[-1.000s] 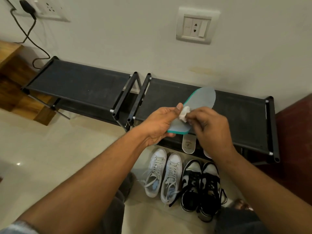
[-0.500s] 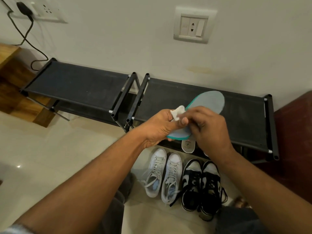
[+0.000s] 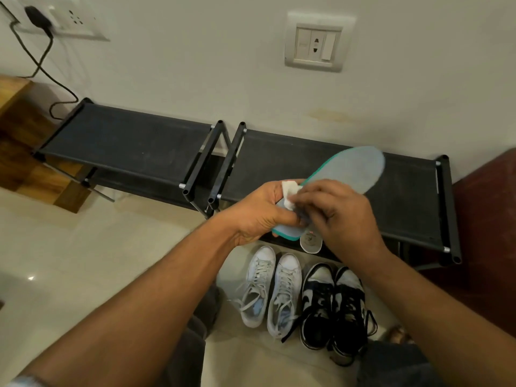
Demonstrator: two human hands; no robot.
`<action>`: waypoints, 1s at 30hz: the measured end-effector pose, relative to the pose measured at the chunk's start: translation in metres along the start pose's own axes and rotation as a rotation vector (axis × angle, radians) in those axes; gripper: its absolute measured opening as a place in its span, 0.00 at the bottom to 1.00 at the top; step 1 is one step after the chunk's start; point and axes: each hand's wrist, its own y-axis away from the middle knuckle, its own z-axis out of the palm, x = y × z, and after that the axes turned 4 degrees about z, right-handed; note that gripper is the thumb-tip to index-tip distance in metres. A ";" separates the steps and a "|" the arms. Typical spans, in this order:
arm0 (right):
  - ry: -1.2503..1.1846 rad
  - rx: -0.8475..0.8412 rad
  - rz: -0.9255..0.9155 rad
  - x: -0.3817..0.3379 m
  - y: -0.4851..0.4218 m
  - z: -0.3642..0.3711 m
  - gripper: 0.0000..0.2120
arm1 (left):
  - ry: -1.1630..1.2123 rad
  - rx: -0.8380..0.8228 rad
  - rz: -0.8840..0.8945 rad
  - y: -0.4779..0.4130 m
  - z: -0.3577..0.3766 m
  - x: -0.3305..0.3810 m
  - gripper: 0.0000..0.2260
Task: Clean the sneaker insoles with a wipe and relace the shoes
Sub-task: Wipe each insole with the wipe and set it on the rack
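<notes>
The left hand [image 3: 259, 216] holds the heel end of a grey insole [image 3: 351, 169] with a green edge. Its fingers curl under the insole and its thumb lies on top. The insole is up in the air in front of the right black rack [image 3: 405, 205], and its toe end points up toward the wall.

The right hand [image 3: 343, 216] has its fingers bent down onto a small white wipe [image 3: 288, 191]. The wipe sits on the heel part of the insole, right next to the left thumb. The fingertips are blurry, so how tightly they pinch the wipe is hard to see.

On the floor below are 2 white sneakers [image 3: 272, 289] side by side. Just beside them are 2 black and white sneakers [image 3: 333, 303]. Another insole [image 3: 310, 242] peeks out under the hands. A second black rack [image 3: 125, 146] stands to the left.
</notes>
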 end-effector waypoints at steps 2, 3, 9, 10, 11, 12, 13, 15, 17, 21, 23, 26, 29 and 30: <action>-0.001 0.096 0.169 0.014 -0.006 -0.005 0.09 | -0.049 0.022 -0.029 -0.002 -0.001 0.001 0.19; -0.002 0.123 0.223 0.016 -0.008 -0.007 0.09 | -0.061 0.019 -0.037 -0.001 -0.002 0.002 0.20; -0.001 0.055 0.096 0.010 0.000 -0.002 0.10 | -0.062 0.007 -0.058 0.001 -0.002 0.001 0.24; 0.002 0.109 0.182 0.015 -0.004 -0.006 0.09 | -0.071 0.005 -0.058 0.000 -0.003 0.001 0.25; 0.002 0.145 0.234 0.017 -0.006 -0.008 0.09 | -0.073 0.001 -0.055 0.000 -0.004 0.002 0.25; -0.002 0.156 0.234 0.015 -0.006 -0.008 0.09 | -0.071 -0.005 -0.047 0.001 -0.004 0.004 0.25; -0.003 0.135 0.184 0.008 -0.003 -0.005 0.09 | -0.062 -0.006 -0.040 0.002 -0.005 0.004 0.25; 0.006 0.059 0.043 -0.001 0.004 0.001 0.09 | -0.044 -0.003 -0.036 0.005 -0.005 0.002 0.26; -0.004 0.104 0.135 0.010 0.000 -0.002 0.09 | -0.066 0.001 -0.046 0.002 -0.005 0.001 0.27; -0.025 0.158 0.244 0.006 -0.004 -0.006 0.09 | -0.064 -0.009 -0.046 0.003 -0.005 0.007 0.27; -0.023 0.070 0.106 -0.004 0.002 -0.001 0.10 | -0.061 -0.002 -0.040 0.005 -0.004 0.004 0.28; -0.018 0.155 0.247 0.014 -0.004 -0.007 0.09 | -0.082 -0.013 -0.049 0.002 -0.003 0.002 0.30; -0.023 0.154 0.236 0.009 -0.004 -0.007 0.08 | -0.061 -0.014 -0.045 0.005 -0.003 0.007 0.28; -0.014 0.105 0.157 0.003 -0.001 -0.005 0.08 | -0.056 0.003 -0.051 0.006 -0.003 0.007 0.27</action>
